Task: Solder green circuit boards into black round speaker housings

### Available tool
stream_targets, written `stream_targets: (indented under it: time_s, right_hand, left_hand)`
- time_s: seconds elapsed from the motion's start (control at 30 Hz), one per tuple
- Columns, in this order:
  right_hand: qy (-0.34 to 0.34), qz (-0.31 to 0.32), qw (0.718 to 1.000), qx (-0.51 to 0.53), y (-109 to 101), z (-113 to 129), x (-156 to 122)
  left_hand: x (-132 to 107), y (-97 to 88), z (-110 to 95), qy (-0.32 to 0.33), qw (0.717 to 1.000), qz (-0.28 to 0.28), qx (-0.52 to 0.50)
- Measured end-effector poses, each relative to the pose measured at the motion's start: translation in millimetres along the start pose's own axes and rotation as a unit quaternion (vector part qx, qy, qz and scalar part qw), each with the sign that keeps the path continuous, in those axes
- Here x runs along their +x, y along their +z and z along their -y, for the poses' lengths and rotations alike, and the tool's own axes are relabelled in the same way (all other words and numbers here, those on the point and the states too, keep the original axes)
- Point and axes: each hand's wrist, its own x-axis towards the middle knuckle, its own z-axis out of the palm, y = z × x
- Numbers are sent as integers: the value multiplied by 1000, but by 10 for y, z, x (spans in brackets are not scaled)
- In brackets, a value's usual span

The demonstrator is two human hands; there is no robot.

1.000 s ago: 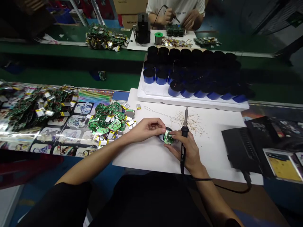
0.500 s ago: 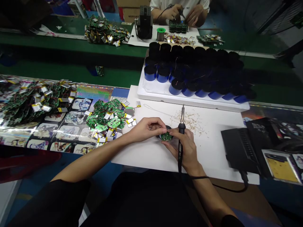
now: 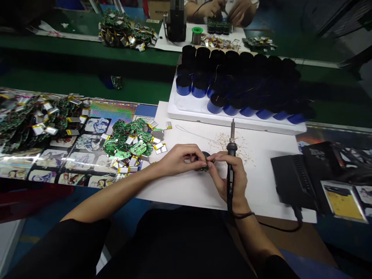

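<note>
A small green circuit board (image 3: 204,168) is between my hands, tilted at a dark round housing (image 3: 206,154); fingers cover much of both. My left hand (image 3: 186,159) is closed, thumb and forefinger pinching at the board from the left. My right hand (image 3: 236,176) holds a black soldering iron (image 3: 229,180) against the palm, its metal tip pointing up and away from me. The right thumb and forefinger also pinch at the board's right side. Whether a thin wire lies between the fingertips is too small to tell.
Green boards with silver battery cells (image 3: 130,141) lie left of the white sheet (image 3: 174,190), with a larger pile (image 3: 43,120) beyond. Behind stands a foam tray (image 3: 192,112) of blue-black cylinders. A black box (image 3: 292,182) with a cable sits right. Another person's hands (image 3: 240,11) work opposite.
My right hand has shifted slightly right with the soldering iron, and its thumb has closed up to the forefinger. The board now looks more tilted. The whole view has moved a little.
</note>
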Motion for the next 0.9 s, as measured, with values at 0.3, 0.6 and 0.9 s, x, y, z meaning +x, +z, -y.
stream_targets:
  time_s: [0.3,0.6,0.9]
  right_hand:
    - [24,-27,999,21,19,45,49]
    - [46,-38,998,0,15,-27,-54]
    - [4,-12,1000,18,60,39,14]
  left_hand:
    - [-8,1,25,0,1000,-12,-10]
    - [-3,9,43,-19,999,-20,-29]
    - [-7,8,2,-66,990,19,-121]
